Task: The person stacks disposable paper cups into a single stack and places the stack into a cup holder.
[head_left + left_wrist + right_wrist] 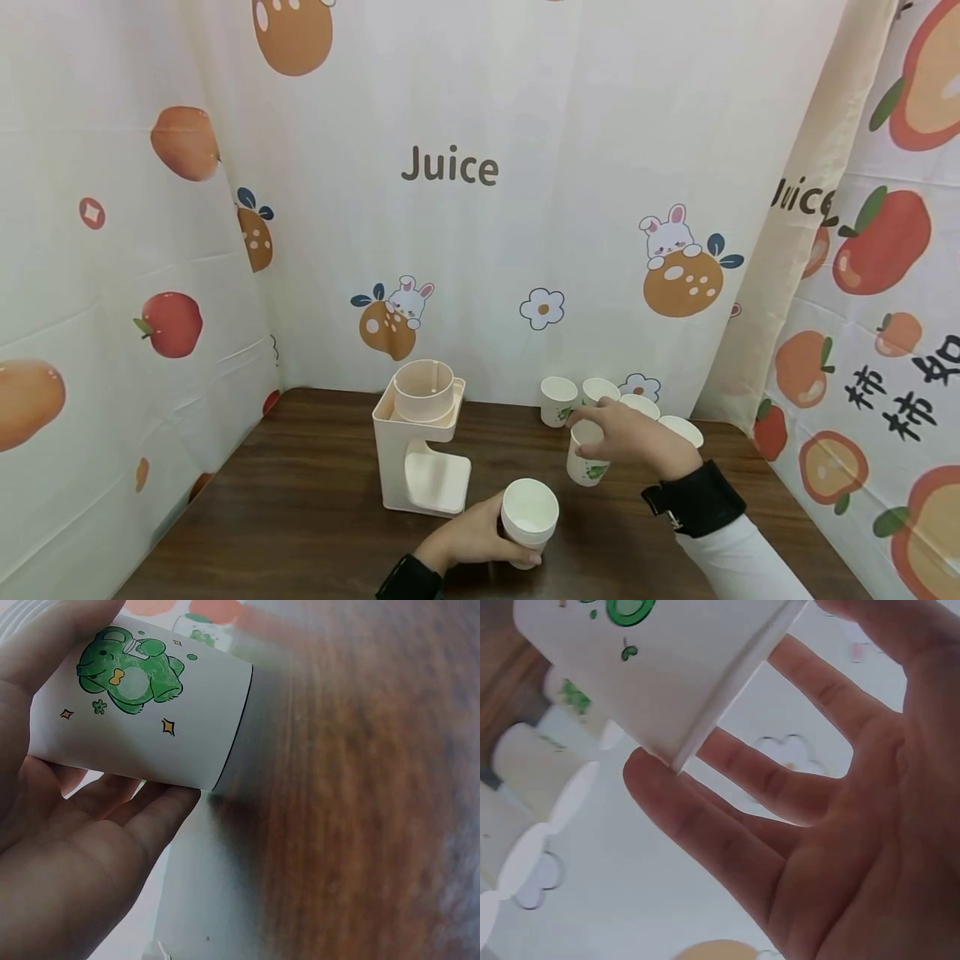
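Nested cup stack (529,518) sits in left hand (478,533), fingers and thumb curled round its side, near table front; top cup's inside shows bare white. Single cup (584,469) farther back and right, right hand (632,433) pinching it at the rim; can't tell if its base touches the table (300,500). Back cups (557,406) stand mouth up behind, partly blocked by right hand. White stand (397,467) is left of the stack, open cylinder (422,407) on top.
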A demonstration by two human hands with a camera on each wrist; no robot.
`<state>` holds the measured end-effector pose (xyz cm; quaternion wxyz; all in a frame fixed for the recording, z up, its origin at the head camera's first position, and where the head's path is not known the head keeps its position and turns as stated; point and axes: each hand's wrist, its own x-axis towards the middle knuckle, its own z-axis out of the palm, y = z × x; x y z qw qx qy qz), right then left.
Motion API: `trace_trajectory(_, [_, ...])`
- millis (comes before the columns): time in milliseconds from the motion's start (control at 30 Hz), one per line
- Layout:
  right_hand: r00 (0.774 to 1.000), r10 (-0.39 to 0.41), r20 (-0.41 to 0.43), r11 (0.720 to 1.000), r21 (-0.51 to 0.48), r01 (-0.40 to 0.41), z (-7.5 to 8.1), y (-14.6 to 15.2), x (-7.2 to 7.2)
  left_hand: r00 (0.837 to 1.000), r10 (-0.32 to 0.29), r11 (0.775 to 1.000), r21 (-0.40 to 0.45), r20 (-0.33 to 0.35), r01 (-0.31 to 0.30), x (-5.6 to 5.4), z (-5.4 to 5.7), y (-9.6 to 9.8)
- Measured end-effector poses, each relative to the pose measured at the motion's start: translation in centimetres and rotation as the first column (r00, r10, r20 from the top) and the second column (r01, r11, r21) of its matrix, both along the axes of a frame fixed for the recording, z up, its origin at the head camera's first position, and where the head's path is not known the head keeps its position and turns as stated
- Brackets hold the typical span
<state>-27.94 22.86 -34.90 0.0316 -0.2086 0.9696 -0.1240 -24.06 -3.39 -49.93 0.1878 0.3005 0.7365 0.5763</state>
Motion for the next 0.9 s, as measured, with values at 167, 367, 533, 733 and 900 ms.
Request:
trace_trajectory(167, [1.000, 0.015, -0.019, 1.000, -0.013, -0.015, 1.6, -0.8, 1.8, 1.000, 0.000, 1.000, 0.002, 0.006, 0.000, -0.1, -0.1, 0.1])
trace_trajectory(367, [0.998, 0.028, -0.056, 0.999, -0.030, -0.029, 3.0, -1.6, 3.7, 1.000, -0.004, 1.000, 0.003, -0.007, 0.004, -0.2, -0.3, 0.1])
trace_trajectory(533, [0.984, 0.110, -0.136, 0.993, -0.031, -0.116, 3.9, -2.0, 4.9, 1.000, -0.022, 1.000, 0.020, -0.011, 0.022, -0.2, -0.2, 0.0])
trace_trajectory(733, [0.966, 0.189, -0.178, 0.979, -0.048, -0.200, 4.3, -2.7, 6.3, 0.999, -0.042, 0.998, 0.040, -0.010, 0.043, -0.2, -0.2, 0.1])
trace_trajectory(900, [0.936, 0.279, -0.216, 0.954, -0.047, -0.296, 4.3, -3.4, 6.9, 0.997, -0.081, 0.995, 0.064, 0.005, 0.081, -0.3, -0.3, 0.0])
